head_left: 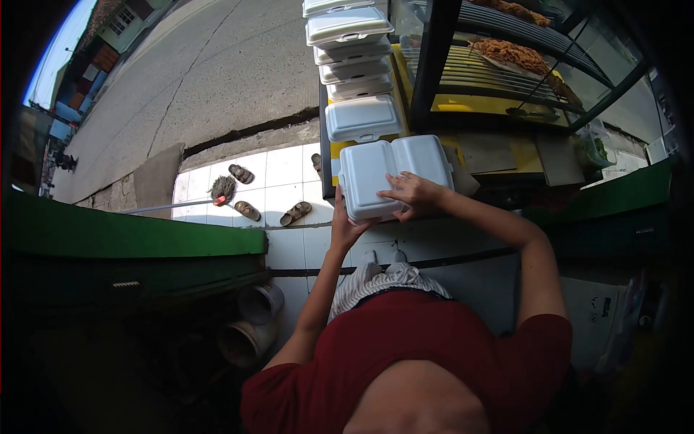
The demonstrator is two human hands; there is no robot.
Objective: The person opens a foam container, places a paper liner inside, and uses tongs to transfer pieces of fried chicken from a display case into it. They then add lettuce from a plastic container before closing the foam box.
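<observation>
A closed white foam takeaway box [365,170] is between my hands at the near edge of the stall counter. My left hand [348,222] grips its near left corner, with the palm low against the side. My right hand [413,192] lies over the near right part, its fingers bent on the lid and the thumb at the front edge. Right beside it, touching or nearly so, sits a second white foam box [425,160]. Another closed foam box [363,117] stands just beyond, in front of a row of stacked foam boxes [350,27].
A glass display case [434,65] with fried food [510,54] on racks stands at the right. A plastic bag of greens [600,148] hangs beside it. Green counters [137,224] flank me. Sandals [295,213] and a mop [223,188] lie on the white tiles. Buckets [260,302] stand low left.
</observation>
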